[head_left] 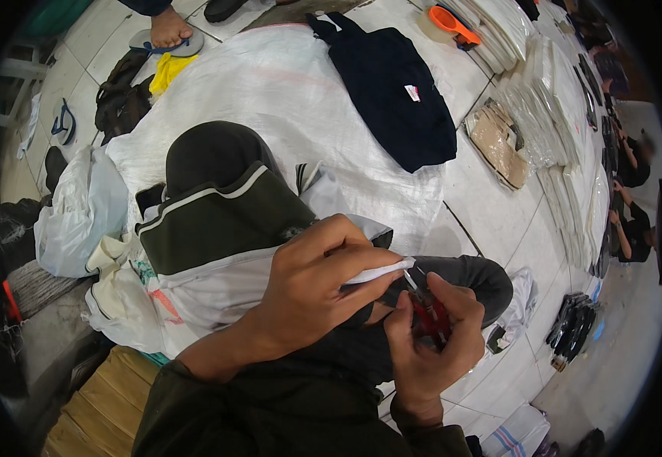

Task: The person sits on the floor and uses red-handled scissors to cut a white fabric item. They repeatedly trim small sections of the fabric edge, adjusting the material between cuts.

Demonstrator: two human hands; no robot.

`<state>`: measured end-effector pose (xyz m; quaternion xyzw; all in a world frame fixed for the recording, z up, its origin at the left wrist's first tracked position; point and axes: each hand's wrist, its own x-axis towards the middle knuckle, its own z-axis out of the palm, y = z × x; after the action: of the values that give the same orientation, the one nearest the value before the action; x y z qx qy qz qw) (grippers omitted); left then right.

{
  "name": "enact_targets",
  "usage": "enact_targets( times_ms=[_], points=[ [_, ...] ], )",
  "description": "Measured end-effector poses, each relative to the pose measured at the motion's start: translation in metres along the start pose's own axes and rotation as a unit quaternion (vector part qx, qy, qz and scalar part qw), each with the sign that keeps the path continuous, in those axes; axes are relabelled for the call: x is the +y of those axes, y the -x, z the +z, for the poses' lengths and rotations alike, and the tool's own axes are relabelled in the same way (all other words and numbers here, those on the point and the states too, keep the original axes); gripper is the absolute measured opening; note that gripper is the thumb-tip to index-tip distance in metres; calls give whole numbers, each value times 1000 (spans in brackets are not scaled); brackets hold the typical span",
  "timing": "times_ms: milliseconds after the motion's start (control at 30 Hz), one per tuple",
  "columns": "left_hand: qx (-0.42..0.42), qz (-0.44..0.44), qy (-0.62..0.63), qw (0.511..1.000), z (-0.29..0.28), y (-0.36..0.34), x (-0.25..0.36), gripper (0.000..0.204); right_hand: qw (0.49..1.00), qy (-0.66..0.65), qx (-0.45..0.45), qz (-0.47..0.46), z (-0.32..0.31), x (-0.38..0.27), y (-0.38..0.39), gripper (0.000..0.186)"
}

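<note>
Across my lap lies a dark green and white garment (228, 221) with pale piping. My left hand (312, 282) pinches a folded white edge (380, 271) of cloth between thumb and fingers, holding it up in front of me. Closed around a small red-handled pair of thread snips (430, 316) is my right hand (441, 350). The metal tip of the snips points up toward the end of the white edge, very near it; whether they touch is too small to tell.
A white woven sheet (270, 84) covers the tiles ahead, with a folded navy garment (392, 91) on it. Plastic-wrapped stacks (559, 114), a beige packet (496, 145) and an orange tape dispenser (453, 25) lie to the right. A plastic bag (83, 206) sits left; a person's foot (169, 30) stands beyond.
</note>
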<state>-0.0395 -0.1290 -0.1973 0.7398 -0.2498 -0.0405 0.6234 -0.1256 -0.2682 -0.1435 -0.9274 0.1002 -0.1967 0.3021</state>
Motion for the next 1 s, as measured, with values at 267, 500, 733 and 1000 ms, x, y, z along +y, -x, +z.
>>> enact_targets(
  times_ms=[267, 500, 733, 1000],
  points=[
    [7, 12, -15, 1000, 1, 1, 0, 33, 1000, 12, -13, 4, -1, -1, 0, 35],
    [14, 39, -16, 999, 2, 1, -3, 37, 1000, 25, -5, -11, 0, 2, 1, 36],
    [12, 35, -24, 999, 1, 2, -3, 39, 1000, 28, -4, -7, 1, 2, 1, 36],
    [12, 38, -29, 999, 1, 2, -2, 38, 1000, 17, -3, -5, 1, 2, 1, 35]
  ],
)
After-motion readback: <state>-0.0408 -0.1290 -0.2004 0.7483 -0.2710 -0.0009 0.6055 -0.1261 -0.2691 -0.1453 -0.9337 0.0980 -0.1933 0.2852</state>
